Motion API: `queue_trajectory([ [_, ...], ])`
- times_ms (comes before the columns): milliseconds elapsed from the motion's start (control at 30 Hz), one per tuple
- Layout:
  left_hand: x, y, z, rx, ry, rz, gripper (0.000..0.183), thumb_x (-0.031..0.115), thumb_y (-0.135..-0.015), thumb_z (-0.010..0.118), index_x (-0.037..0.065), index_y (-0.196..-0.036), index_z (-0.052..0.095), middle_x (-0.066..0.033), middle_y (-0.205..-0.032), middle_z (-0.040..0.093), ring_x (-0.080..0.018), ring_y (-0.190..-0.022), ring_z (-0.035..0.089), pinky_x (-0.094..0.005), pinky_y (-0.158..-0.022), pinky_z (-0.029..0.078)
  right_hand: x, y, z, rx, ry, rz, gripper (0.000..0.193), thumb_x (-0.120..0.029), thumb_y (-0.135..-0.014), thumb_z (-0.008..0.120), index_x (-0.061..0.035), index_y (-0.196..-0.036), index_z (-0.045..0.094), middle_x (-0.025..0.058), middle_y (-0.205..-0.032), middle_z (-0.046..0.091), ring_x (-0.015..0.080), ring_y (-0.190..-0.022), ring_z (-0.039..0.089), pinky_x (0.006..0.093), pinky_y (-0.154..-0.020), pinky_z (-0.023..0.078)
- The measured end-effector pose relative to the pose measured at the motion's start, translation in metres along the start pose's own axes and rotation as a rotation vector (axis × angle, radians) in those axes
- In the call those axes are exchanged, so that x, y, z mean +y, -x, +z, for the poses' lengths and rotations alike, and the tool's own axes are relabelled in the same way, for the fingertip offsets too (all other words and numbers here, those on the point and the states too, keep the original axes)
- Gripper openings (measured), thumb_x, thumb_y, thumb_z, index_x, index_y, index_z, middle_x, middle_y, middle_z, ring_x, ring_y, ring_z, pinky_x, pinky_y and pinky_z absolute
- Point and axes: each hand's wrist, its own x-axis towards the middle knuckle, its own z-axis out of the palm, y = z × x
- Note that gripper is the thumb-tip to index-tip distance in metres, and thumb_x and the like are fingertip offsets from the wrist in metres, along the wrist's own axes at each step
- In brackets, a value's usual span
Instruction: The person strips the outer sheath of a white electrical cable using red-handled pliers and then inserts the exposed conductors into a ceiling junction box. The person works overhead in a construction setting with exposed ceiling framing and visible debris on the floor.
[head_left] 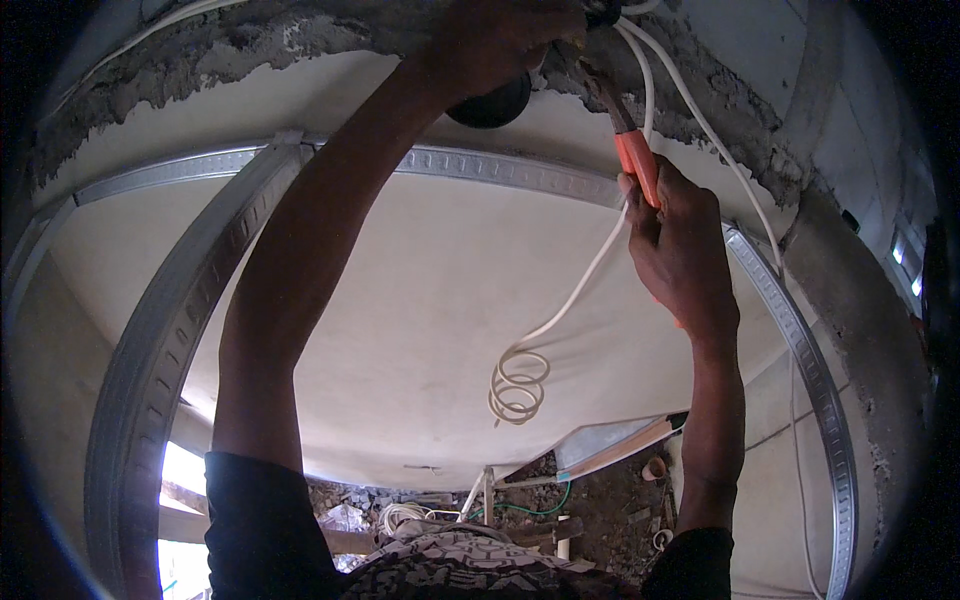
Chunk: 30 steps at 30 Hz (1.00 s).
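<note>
My right hand is closed around the orange handles of a pair of pliers. Their dark metal jaws point up toward the ceiling, close to the fingers of my left hand. That hand is raised at the top of the view with its fingers closed; what lies in them is hidden in shadow. Beside it is a small black part, from which white cables come out. One white cable hangs down behind the pliers and ends in a loose coil. A round black object sits below my left wrist.
Metal framing channels run beside me, a wide one on the left and a perforated one on the right. A crossing metal rail lies behind my arms. Rubble and a bundle of white cable lie on the floor below.
</note>
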Motion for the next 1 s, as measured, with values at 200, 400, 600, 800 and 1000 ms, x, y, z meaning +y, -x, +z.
queue_trajectory([
  [200,-0.002,0.004,0.001,0.025,0.073,-0.012,0.024,0.002,-0.071,0.067,0.007,-0.095,0.064,-0.0078,-0.094,0.066,-0.0292,-0.081,0.068,-0.0393,-0.066,0.055,-0.016,-0.006,-0.011,-0.395,-0.994,0.633,0.036,-0.023,-0.100,0.059,0.0060,-0.122,0.058,0.0052,-0.058,0.053,0.0154,-0.056,0.058,0.0332,-0.053,0.048],
  [400,0.000,0.001,0.006,-0.007,0.007,-0.014,0.022,0.001,-0.074,0.067,0.008,-0.095,0.068,-0.0068,-0.093,0.068,-0.0274,-0.080,0.067,-0.0370,-0.069,0.055,-0.010,0.004,0.001,-0.335,-1.409,0.611,0.056,-0.034,-0.094,0.069,0.0129,-0.122,0.057,0.0055,-0.066,0.057,0.0148,-0.067,0.060,0.0340,-0.060,0.053],
  [600,-0.014,0.019,0.013,-0.102,-0.034,-0.077,0.035,-0.004,-0.076,0.065,0.012,-0.107,0.068,-0.0108,-0.109,0.069,-0.0336,-0.102,0.067,-0.0427,-0.090,0.055,0.016,-0.007,0.016,-0.308,-1.011,0.433,0.034,-0.033,-0.095,0.067,0.0005,-0.102,0.063,0.0038,-0.068,0.058,0.0122,-0.062,0.059,0.0293,-0.056,0.049],
  [800,-0.011,0.014,0.012,-0.093,0.098,-0.086,0.032,-0.004,-0.075,0.064,0.010,-0.104,0.068,-0.0104,-0.107,0.069,-0.0327,-0.102,0.067,-0.0426,-0.091,0.055,0.030,-0.003,0.014,-0.127,-0.390,0.190,0.026,-0.031,-0.098,0.062,-0.0051,-0.100,0.064,0.0005,-0.066,0.058,0.0084,-0.060,0.058,0.0283,-0.055,0.048],
  [1000,-0.009,0.014,0.002,-0.148,0.021,-0.063,0.032,-0.002,-0.077,0.064,0.009,-0.107,0.067,-0.0104,-0.111,0.068,-0.0326,-0.105,0.066,-0.0433,-0.092,0.054,0.007,0.000,0.010,-0.408,-1.319,0.521,0.044,-0.033,-0.098,0.063,0.0071,-0.115,0.061,0.0033,-0.057,0.052,0.0134,-0.063,0.059,0.0335,-0.060,0.051],
])
